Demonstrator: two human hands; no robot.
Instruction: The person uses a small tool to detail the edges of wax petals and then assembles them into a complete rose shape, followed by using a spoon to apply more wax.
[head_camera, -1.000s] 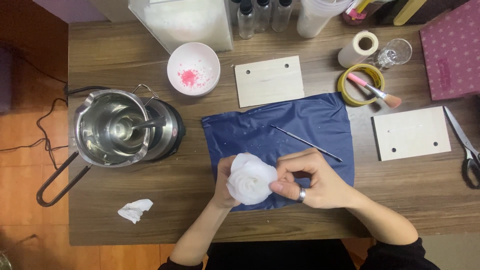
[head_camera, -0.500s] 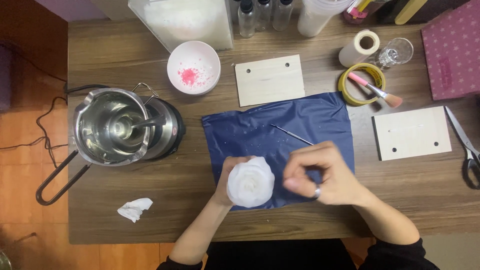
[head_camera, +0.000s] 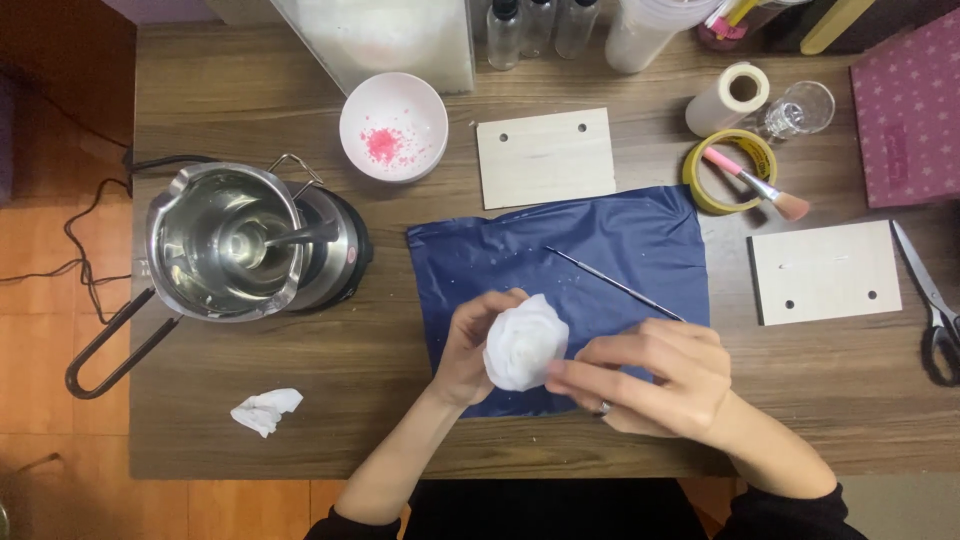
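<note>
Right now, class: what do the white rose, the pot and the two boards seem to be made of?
White rose: likely wax, matte, translucent petals. Pot: polished steel-like metal, mirror reflections. Two boards: pale unfinished wood, faint grain, drilled holes.

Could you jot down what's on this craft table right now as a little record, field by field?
Left hand: left hand cups a white rose-shaped piece from its left side
Right hand: right hand touches the piece's lower right edge with its fingertips; a ring on one finger
Under the hands: blue sheet, a thin metal tool lying on it
Left of the sheet: metal pot on a small heater
Behind: white bowl with pink bits, two wooden boards
Right edge: scissors
</note>
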